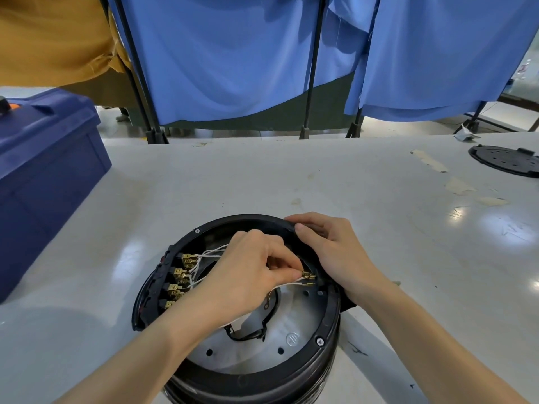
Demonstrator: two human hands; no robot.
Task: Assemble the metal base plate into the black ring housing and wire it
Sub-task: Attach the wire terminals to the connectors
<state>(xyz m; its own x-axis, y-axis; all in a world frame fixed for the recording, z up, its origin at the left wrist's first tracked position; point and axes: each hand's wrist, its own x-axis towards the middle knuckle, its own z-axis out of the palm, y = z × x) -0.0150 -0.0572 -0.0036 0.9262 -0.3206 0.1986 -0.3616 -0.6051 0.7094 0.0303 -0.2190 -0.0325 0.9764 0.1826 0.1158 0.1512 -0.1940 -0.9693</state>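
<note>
We are in the wiring step. The metal base plate (pixel 291 322) already sits inside the black ring housing (pixel 331 313), which stands on the counter (pixel 291 176) close in front of us, so what remains, as we judge it, is connecting the leads.

Our left hand (pixel 248 275) reaches into the housing, and its grip pinches a brass connector (pixel 308 276) between thumb and fingertips. A second loose connector (pixel 309 284) lies just below it. Both sit on white wires (pixel 214 252) that run back across the opening to the row of brass terminals (pixel 178 279) on the left inner wall. Our right hand (pixel 332 252) lies over the far right rim, its grip curled round that rim to steady the housing.

The next move probably calls for lining the pinched connector up squarely with its tab near the right wall and pushing it home while the right hand braces the ring. We cannot see that tab behind the fingers, so the fit has to be felt as much as seen, and the thin wire must not be kinked or pulled.

As for writing, we can read none. The plate carries a small round stamped mark (pixel 292 339) of stacked bars, too small to make out as a brand.
</note>
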